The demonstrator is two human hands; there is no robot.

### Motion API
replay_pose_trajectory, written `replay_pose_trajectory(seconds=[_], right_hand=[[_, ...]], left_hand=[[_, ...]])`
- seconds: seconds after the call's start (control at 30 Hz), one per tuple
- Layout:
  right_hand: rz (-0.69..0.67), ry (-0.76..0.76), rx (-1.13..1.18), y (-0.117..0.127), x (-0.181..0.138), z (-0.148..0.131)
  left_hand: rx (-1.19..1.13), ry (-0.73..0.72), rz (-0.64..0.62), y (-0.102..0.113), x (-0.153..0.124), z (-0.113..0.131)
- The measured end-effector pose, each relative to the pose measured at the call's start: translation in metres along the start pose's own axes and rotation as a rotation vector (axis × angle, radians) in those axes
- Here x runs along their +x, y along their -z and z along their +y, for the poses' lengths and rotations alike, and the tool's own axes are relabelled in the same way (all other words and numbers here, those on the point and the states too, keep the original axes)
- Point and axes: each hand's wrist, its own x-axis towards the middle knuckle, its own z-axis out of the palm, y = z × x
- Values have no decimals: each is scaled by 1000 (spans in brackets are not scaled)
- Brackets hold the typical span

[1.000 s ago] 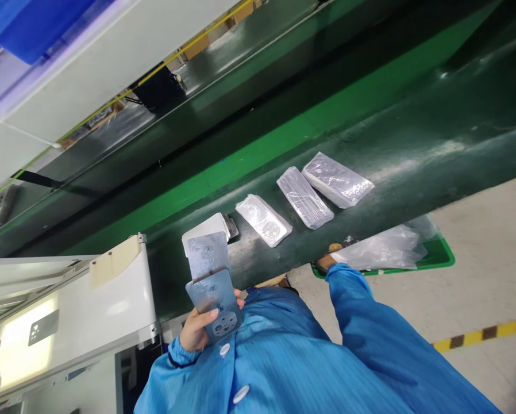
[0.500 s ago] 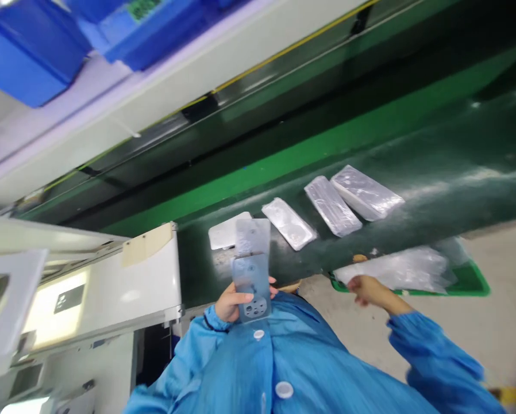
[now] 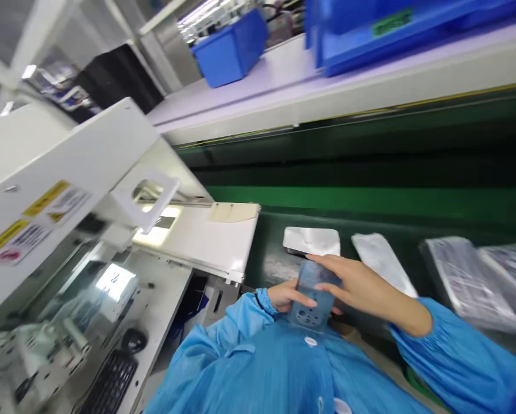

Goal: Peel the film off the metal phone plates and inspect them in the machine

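Observation:
A blue phone back cover (image 3: 310,290) in a clear plastic bag is held upright close to my body, its round cluster of camera holes at the lower end. My left hand (image 3: 287,296) grips it from the left, thumb across the front. From the right, my right hand (image 3: 353,282) has its fingers bent over the upper end and its thumb on the face; the flap of the bag is mostly hidden there. Just beyond lies a white phone-shaped piece (image 3: 312,238) on the dark green bench.
To the right on the bench are a white bagged piece (image 3: 382,261) and stacks of clear plastic bags (image 3: 469,282). A white machine (image 3: 193,230) stands at my left, with a keyboard (image 3: 109,379) and mouse (image 3: 134,340) below. Blue bins (image 3: 234,52) sit on the shelf above.
My right hand has moved from the green tray of plastic to the bagged cover and now touches it. The flap that stuck up above the cover no longer shows. The view has turned left.

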Motion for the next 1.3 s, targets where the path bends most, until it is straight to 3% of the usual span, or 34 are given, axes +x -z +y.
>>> replay_pose_trajectory(seconds=[0.13,0.23,0.3,0.37,0.5,0.6,0.87,1.0,1.17,1.23,1.3], right_hand=[[-73,-17,203,-5,35,-6],[143,-163,480,-10,64,-12],[348,-294,701,-27,80,-20],[417,-383,886,-55,93,-33],[244,-408,1059,-121,106,-62],[97,-414,1088,-148,109,-76],[-42,-375,894,-147,129,-85],[-101,-409,820,-161,143,-86],[-36,-447,820,-178,183,-73],[-22,-427,693,-180,204,-65],[49,-352,418,-182,218,-58]], left_hand=[[-26,-130,-7,14,-32,14],[-207,-400,101,23,-74,22],[-307,-610,296,27,-97,20],[-304,-763,453,29,-107,17],[-210,-951,689,31,-101,16],[-301,-1103,858,34,-105,23],[-568,-1196,1151,62,-144,16],[-625,-1180,1100,73,-155,12],[-745,-1090,1116,87,-181,3],[-772,-1048,1099,93,-194,-5],[-767,-1037,1098,97,-205,-15]])
